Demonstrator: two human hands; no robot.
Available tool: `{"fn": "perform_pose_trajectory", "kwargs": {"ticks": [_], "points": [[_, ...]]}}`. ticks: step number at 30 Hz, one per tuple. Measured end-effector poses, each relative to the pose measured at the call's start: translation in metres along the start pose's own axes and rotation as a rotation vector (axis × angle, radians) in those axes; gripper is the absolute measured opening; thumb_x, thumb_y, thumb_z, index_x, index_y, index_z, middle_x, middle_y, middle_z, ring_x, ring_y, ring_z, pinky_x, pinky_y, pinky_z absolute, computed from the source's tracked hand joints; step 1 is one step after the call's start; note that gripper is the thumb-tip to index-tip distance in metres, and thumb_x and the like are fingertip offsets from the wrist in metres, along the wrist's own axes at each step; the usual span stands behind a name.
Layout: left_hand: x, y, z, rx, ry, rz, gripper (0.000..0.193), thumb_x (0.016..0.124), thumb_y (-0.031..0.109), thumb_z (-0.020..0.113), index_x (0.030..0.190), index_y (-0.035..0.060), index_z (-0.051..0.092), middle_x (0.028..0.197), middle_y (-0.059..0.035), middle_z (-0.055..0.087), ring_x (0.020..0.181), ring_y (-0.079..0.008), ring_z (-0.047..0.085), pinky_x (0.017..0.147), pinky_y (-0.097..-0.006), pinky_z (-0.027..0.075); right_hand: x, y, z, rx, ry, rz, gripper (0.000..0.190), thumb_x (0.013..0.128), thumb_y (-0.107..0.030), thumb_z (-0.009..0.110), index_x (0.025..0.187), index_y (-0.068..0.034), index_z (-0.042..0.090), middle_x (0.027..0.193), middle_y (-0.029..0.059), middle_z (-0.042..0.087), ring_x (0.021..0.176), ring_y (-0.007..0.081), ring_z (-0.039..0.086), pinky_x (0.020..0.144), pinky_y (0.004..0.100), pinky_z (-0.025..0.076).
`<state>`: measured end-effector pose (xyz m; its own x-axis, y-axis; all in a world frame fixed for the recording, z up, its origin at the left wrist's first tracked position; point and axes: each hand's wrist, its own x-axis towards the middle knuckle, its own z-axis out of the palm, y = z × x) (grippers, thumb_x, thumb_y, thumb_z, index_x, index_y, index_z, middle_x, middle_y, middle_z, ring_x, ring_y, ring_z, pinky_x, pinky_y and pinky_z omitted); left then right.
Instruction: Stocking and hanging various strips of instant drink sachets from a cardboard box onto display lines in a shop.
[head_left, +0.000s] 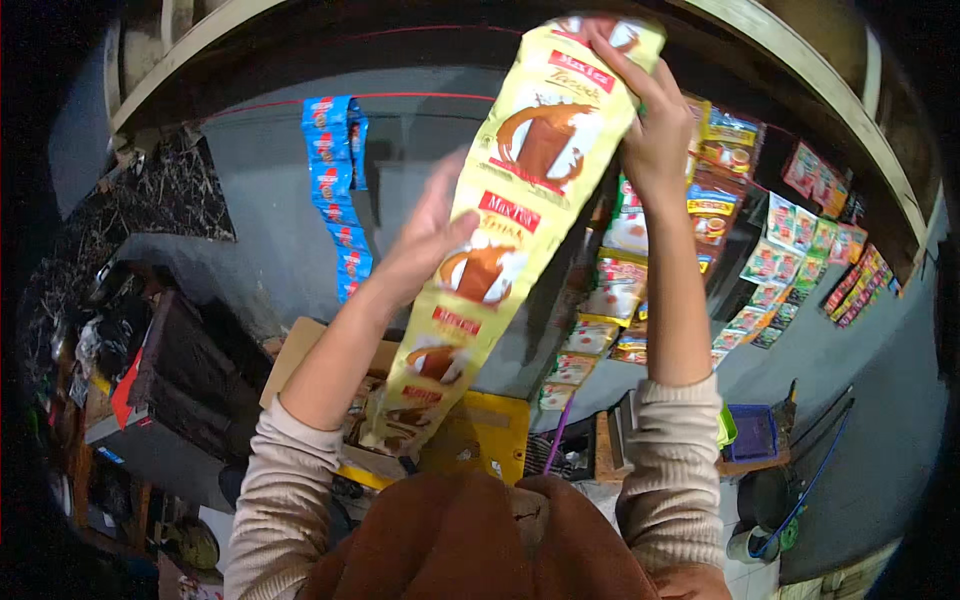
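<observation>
A long strip of joined Max Tea sachets (487, 259), pale yellow with a brown drink pictured on each, hangs slantwise before me. My right hand (654, 124) is raised high and grips the strip's top end, thumb and fingers on the uppermost sachet. Lower down, my left hand (435, 221) touches the strip's left edge; its thumb lies over the front and its blurred fingers pass partly behind. The strip's lower end dangles above a yellow surface (495, 427). Behind the strip, part of a red string (420, 95) stretches across the wall.
Blue sachets (334, 195) hang left of the strip. More sachet strips (600, 300) hang on the right, with smaller ones (772, 262) beyond. An open cardboard box (296, 349) stands below. A dark box-like object (199, 375) is at left, a purple basket (752, 433) at lower right.
</observation>
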<state>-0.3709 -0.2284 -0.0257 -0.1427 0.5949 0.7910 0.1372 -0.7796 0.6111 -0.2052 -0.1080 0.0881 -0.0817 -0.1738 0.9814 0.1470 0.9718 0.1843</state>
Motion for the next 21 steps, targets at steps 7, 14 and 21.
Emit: {"fn": "perform_pose_trajectory", "kwargs": {"ticks": [7, 14, 21], "points": [[0.029, 0.004, 0.011, 0.016, -0.224, -0.337, 0.053, 0.065, 0.008, 0.068, 0.112, 0.0018, 0.044, 0.1, -0.0072, 0.057, 0.087, -0.0125, 0.056, 0.077, -0.0275, 0.045, 0.043, 0.103, -0.02, -0.367, -0.398, 0.22, 0.022, 0.075, -0.019, 0.051, 0.091, -0.008, 0.062, 0.077, 0.017, 0.06, 0.073, 0.0315, 0.059, 0.068, 0.0368, 0.046], [0.163, 0.05, 0.04, 0.045, -0.211, -0.21, 0.035, 0.079, 0.02, 0.058, 0.105, -0.0007, 0.049, 0.094, -0.0098, 0.059, 0.079, -0.0133, 0.06, 0.071, -0.0272, 0.05, 0.052, 0.121, -0.036, -0.489, -0.645, 0.402, 0.05, 0.078, -0.048, 0.048, 0.088, -0.001, 0.061, 0.067, 0.0171, 0.059, 0.064, 0.0226, 0.059, 0.063, 0.0332, 0.046], [0.259, 0.021, -0.005, -0.554, -0.075, -0.577, 0.024, 0.083, 0.005, 0.036, 0.099, -0.0103, 0.047, 0.094, -0.0234, 0.055, 0.084, -0.0322, 0.056, 0.081, -0.0411, 0.047, -0.017, -0.006, -0.017, 0.545, -0.476, 0.795, 0.057, 0.075, -0.047, 0.057, 0.098, 0.005, 0.054, 0.076, 0.0057, 0.061, 0.072, 0.0123, 0.056, 0.062, 0.0231, 0.043]]}}
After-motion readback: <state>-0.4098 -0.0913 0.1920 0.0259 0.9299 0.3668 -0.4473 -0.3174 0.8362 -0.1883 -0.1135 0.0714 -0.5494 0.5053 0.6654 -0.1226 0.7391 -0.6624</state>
